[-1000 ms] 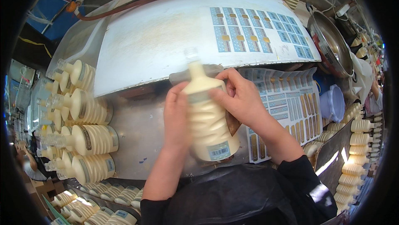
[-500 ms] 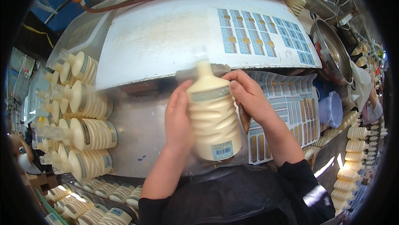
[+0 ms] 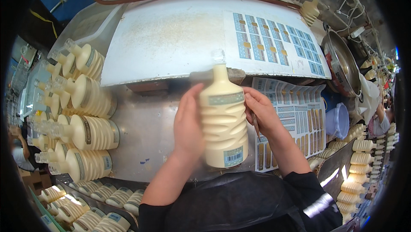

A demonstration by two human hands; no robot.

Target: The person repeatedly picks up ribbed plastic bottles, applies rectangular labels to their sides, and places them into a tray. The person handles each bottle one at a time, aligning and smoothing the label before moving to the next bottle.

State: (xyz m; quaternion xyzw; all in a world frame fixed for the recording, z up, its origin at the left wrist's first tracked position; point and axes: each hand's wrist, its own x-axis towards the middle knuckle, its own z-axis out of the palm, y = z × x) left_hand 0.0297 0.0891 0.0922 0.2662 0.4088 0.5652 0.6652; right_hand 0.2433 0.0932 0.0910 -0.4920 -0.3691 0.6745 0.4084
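A cream bottle (image 3: 224, 123) with wavy ridges, a clear threaded neck and blue labels is in front of me, neck pointing away. My left hand (image 3: 189, 123) is along its left side, fingers extended and slightly blurred, holding it from that side. My right hand (image 3: 262, 113) is at the bottle's right edge, its fingers curled around a thin, pointed brown tool (image 3: 256, 126) that sticks out below them. A blue label with a barcode (image 3: 233, 156) is near the bottle's base. The fingertips behind the bottle are hidden.
Similar bottles (image 3: 85, 133) lie stacked at left, with more in trays at lower left (image 3: 102, 191) and right (image 3: 359, 168). Label sheets are on the white board (image 3: 171, 26) and hang below its front edge (image 3: 291, 120). A metal pan (image 3: 342, 60) and lilac bucket (image 3: 338, 120) are at right.
The bottle and both hands have shifted slightly right in view. My right hand's fingers have drawn back from the bottle's shoulder to its side. The label band on the bottle faces me more squarely.
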